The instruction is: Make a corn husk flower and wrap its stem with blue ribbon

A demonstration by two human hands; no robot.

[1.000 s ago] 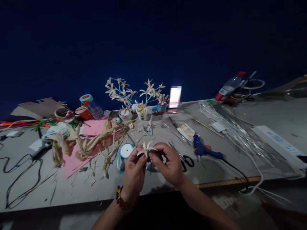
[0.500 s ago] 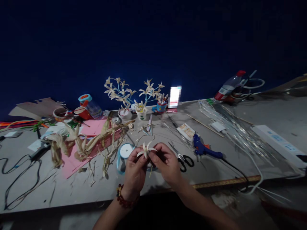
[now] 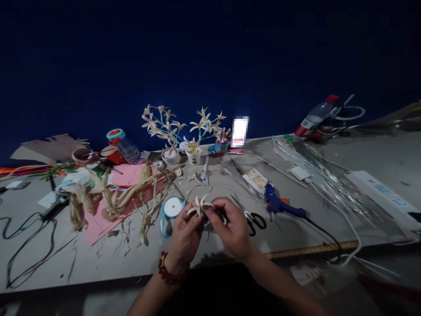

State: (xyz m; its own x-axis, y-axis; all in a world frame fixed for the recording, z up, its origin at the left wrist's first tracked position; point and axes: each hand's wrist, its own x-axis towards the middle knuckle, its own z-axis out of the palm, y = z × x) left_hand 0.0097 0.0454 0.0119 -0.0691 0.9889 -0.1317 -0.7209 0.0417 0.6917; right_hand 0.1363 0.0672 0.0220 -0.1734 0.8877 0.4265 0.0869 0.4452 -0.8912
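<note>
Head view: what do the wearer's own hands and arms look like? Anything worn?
Left hand and right hand: both ungloved. No sleeves visible on the forearms. The left wrist wears a bracelet of round, dark-red beads with some yellowish ones; none shows on the right. No cables or markings discernible on either arm.

Cream, dry-husk-like flower (image 3: 199, 205) w/ long, narrow, pointed petals splayed open, approx. face-up, held betw. fingertips of L hand (image 3: 188, 232) & R hand (image 3: 233, 227), just R of the round white spool w/ lt-blue ribbon (image 3: 171, 210), base mostly hidden by fingers.
</note>
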